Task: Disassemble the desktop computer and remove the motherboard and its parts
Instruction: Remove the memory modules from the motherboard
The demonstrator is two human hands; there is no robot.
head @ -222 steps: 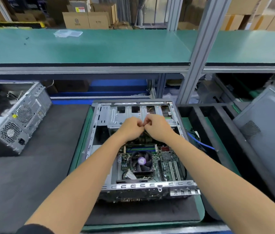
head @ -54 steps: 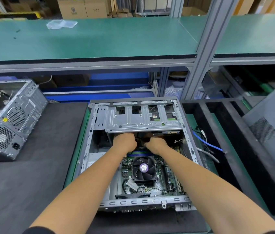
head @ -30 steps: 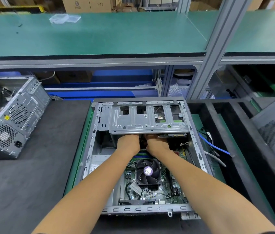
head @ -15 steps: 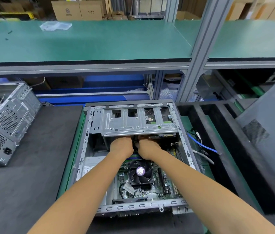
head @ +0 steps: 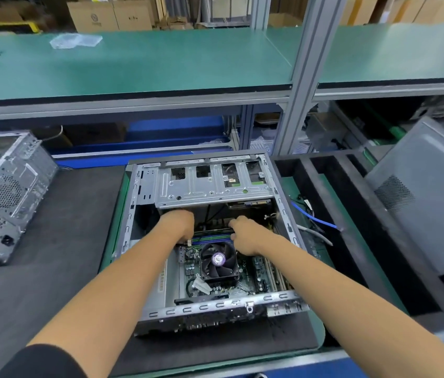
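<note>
An open desktop computer case (head: 144, 241) lies on its side on the dark mat of the table (head: 52, 268), its motherboard (head: 261, 271) still mounted inside with the CPU cooler fan (head: 218, 260) on top. Both hands reach in beneath the drive cage (head: 210, 186), just above the memory slots (head: 210, 238). The left hand (head: 177, 224) and right hand (head: 245, 236) are each curled; what they pinch I cannot tell.

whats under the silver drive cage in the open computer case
Under the silver perforated drive cage, black cables drop toward the green motherboard, and a drive's connector edge shows at right. Both hands, left and right, reach in; deeper is shadowed and hidden.
</note>
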